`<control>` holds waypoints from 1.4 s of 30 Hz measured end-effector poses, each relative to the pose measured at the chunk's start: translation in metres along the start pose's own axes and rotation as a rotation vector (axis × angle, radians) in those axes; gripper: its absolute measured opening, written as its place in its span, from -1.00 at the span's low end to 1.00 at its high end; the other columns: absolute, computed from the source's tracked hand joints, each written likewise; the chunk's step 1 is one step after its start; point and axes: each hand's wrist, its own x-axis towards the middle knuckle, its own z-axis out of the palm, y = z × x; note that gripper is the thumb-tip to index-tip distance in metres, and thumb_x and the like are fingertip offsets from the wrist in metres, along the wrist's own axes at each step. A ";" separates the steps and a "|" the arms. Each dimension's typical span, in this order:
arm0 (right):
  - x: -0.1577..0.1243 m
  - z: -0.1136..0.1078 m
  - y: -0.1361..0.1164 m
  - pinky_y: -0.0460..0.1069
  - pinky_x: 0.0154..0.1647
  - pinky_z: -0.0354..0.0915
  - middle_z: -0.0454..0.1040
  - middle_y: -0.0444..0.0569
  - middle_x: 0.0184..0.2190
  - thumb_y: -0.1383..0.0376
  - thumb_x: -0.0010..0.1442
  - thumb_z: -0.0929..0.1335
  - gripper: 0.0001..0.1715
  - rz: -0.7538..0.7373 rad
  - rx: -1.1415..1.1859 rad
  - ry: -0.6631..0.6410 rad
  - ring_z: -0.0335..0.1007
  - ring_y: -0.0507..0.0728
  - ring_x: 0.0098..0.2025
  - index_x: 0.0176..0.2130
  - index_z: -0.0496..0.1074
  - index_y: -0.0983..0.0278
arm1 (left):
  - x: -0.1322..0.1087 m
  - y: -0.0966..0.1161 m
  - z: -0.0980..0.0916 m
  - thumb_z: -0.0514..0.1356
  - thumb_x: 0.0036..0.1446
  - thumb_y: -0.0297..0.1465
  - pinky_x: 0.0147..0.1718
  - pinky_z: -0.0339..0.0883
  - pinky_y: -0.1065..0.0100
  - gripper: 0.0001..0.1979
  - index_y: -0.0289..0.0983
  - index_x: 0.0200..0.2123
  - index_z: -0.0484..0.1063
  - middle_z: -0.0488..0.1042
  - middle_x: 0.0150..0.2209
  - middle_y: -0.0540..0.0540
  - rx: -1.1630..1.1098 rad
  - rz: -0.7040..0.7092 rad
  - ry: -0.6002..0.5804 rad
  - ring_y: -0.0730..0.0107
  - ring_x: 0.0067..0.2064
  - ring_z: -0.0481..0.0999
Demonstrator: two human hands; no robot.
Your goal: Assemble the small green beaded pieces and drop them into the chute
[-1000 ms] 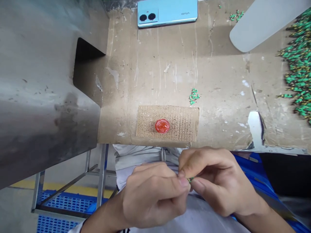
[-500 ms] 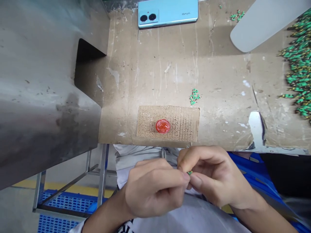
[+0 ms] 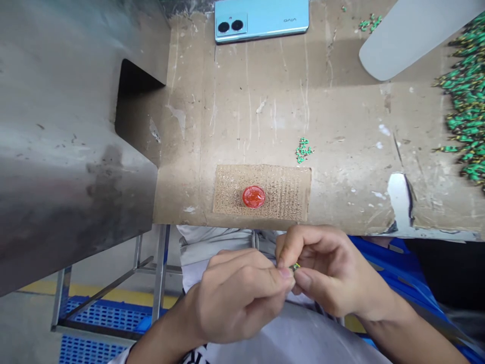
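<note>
In front of my body, just below the table edge, my two hands meet fingertip to fingertip. A small green piece with a yellowish end (image 3: 294, 266) shows between them, mostly covered by the fingers. My right hand (image 3: 333, 275) pinches it between thumb and index finger. My left hand (image 3: 244, 296) is closed, its thumb and index fingertips pressed against the same piece. On the table before my hands, a round red dish or lump (image 3: 253, 197) rests on a rough cardboard piece (image 3: 291, 194). Several tiny green parts (image 3: 303, 150) lie just beyond the cardboard.
A light-blue phone (image 3: 265, 20) lies at the far edge. At right is a heap of green pieces (image 3: 472, 111), beside a white rounded object (image 3: 401, 48). More tiny green parts (image 3: 369, 24) lie near it. A metal housing (image 3: 76, 151) stands left.
My right hand has risen slightly, and the green piece between the fingertips has turned a little. My left fingers have shifted slightly; the things on the table stay put.
</note>
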 end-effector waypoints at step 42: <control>-0.007 -0.008 -0.004 -0.18 -0.51 0.38 0.62 -0.10 -0.40 0.32 0.35 0.48 -0.82 0.037 -0.074 -0.044 0.45 -0.04 -0.52 -0.07 0.69 0.15 | 0.006 -0.008 -0.003 0.30 0.30 -0.59 -0.53 0.48 0.59 -0.85 -0.27 -0.13 0.45 0.72 -0.38 -0.04 0.000 0.008 0.072 0.55 -0.55 0.59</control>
